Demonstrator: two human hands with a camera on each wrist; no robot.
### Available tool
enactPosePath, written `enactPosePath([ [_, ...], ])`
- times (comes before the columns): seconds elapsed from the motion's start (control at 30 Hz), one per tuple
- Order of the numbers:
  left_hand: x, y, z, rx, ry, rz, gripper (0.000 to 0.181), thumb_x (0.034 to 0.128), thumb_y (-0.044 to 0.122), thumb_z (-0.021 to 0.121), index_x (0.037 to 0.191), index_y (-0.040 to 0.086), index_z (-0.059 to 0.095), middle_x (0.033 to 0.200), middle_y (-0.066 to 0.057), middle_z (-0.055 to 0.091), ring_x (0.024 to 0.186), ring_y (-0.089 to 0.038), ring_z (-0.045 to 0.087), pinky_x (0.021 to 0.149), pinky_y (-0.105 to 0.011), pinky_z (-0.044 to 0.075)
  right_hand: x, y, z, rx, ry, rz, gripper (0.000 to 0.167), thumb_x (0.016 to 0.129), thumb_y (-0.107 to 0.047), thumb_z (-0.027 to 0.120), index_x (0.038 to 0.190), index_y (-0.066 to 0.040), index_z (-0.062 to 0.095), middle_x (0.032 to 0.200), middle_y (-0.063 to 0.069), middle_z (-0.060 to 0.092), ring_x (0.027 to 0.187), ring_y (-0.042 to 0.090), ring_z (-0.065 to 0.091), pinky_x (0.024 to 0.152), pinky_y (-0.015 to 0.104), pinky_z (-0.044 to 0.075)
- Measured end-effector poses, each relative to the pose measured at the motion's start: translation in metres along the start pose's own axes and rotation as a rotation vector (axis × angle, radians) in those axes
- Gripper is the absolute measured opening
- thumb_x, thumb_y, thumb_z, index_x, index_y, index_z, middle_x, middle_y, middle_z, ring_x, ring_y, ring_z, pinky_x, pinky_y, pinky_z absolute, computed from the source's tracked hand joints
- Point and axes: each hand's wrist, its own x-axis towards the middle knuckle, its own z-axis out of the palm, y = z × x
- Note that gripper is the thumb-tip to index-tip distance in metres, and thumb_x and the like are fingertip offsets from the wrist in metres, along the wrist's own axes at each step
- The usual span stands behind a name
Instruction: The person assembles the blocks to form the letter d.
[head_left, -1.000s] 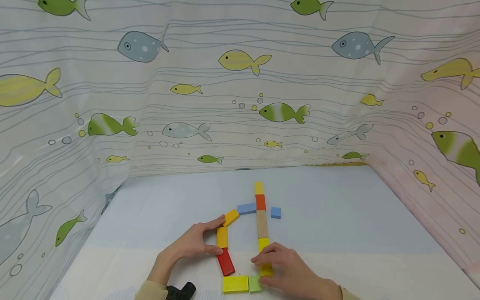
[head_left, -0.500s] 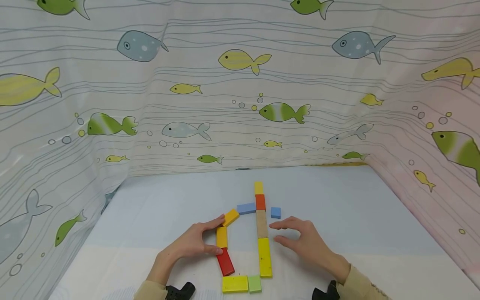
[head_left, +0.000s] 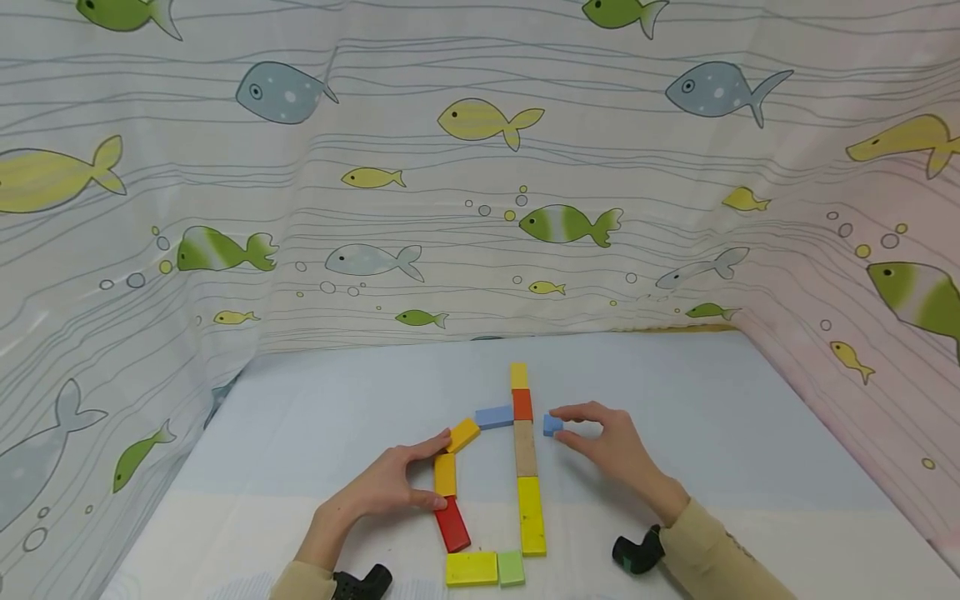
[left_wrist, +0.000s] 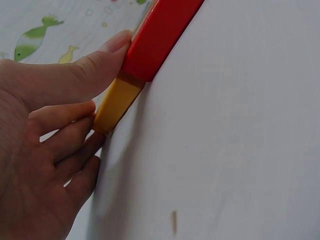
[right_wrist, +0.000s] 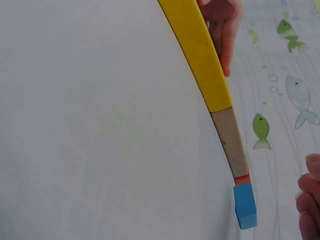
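Observation:
In the head view my left hand (head_left: 386, 483) rests against the outer side of a curved row of blocks. Its index finger touches a tilted orange block (head_left: 463, 435), and the thumb rests where a second orange block (head_left: 446, 475) meets a red block (head_left: 453, 527). My right hand (head_left: 618, 454) pinches a small blue block (head_left: 553, 425) between thumb and index finger, just right of the straight row. The right wrist view shows that blue block (right_wrist: 245, 205) with fingertips (right_wrist: 311, 187) apart from it at the right edge.
The straight row has a small yellow block (head_left: 519, 376), an orange-red block (head_left: 522, 404), a bare wood block (head_left: 525, 447) and a long yellow block (head_left: 532, 517). A longer blue block (head_left: 494, 417) joins it. A yellow block (head_left: 471, 569) and a green block (head_left: 512, 568) lie in front.
My right hand has left the long yellow block near the front, moved away and to the right, and come to the small blue block. The left hand stays in place.

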Motion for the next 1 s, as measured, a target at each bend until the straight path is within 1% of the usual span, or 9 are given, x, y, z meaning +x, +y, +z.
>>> enactPosePath([
  [0.1,0.000,-0.001,0.000,0.000,-0.001,0.001,0.087,0.0781,0.038,0.084,0.152,0.019,0.044,0.159,0.002,0.039,0.147,-0.033,0.035,0.116,-0.065,0.028,0.003,0.003,0.001,-0.007,0.009,0.038,0.033,0.086,-0.022,0.080,0.118,-0.022,0.074,0.113,-0.001,0.074,0.106,0.024,0.065,0.094,0.052,0.052],
  [0.23,0.000,-0.001,0.001,0.001,-0.002,-0.001,0.087,0.0781,0.038,0.084,0.152,0.020,0.044,0.159,0.002,0.039,0.147,-0.033,0.035,0.115,-0.066,0.028,0.005,0.008,0.002,-0.023,0.029,0.072,0.032,0.086,-0.022,0.080,0.118,-0.021,0.075,0.114,-0.001,0.074,0.106,0.025,0.064,0.094,0.051,0.052],
  [0.37,0.001,-0.002,0.001,-0.002,0.000,-0.006,0.087,0.0778,0.039,0.085,0.152,0.021,0.044,0.159,0.004,0.039,0.147,-0.033,0.035,0.115,-0.066,0.028,0.006,0.013,0.005,-0.038,0.063,0.089,0.029,0.086,-0.020,0.080,0.115,-0.018,0.076,0.113,0.001,0.074,0.105,0.026,0.064,0.093,0.051,0.053],
  [0.5,0.002,-0.003,0.002,-0.012,-0.001,-0.007,0.087,0.0777,0.038,0.085,0.153,0.022,0.044,0.159,0.004,0.039,0.147,-0.033,0.034,0.115,-0.066,0.028,0.005,0.018,0.010,-0.055,0.065,0.105,0.031,0.084,-0.017,0.081,0.115,-0.015,0.075,0.113,0.004,0.074,0.106,0.027,0.065,0.094,0.050,0.054],
  [0.67,0.002,-0.003,0.002,-0.016,-0.007,-0.001,0.087,0.0779,0.037,0.085,0.153,0.021,0.043,0.159,0.004,0.038,0.148,-0.032,0.034,0.115,-0.065,0.028,0.004,0.024,0.017,-0.089,0.080,0.086,0.035,0.081,-0.013,0.083,0.116,-0.011,0.075,0.112,0.005,0.074,0.107,0.027,0.066,0.094,0.049,0.055],
  [0.83,0.001,-0.002,0.001,-0.015,-0.005,-0.003,0.087,0.0779,0.037,0.085,0.153,0.021,0.043,0.159,0.003,0.039,0.148,-0.033,0.034,0.115,-0.065,0.028,0.003,0.028,0.021,-0.118,0.098,0.067,0.035,0.082,-0.011,0.082,0.115,-0.009,0.074,0.112,0.005,0.074,0.106,0.027,0.066,0.094,0.048,0.055],
  [1.0,0.000,-0.001,0.001,-0.011,0.000,-0.008,0.087,0.0777,0.037,0.085,0.153,0.021,0.044,0.159,0.003,0.039,0.148,-0.033,0.033,0.116,-0.065,0.027,0.003,0.029,0.022,-0.114,0.112,0.067,0.034,0.082,-0.012,0.082,0.115,-0.007,0.074,0.112,0.007,0.074,0.107,0.028,0.066,0.095,0.049,0.054],
])
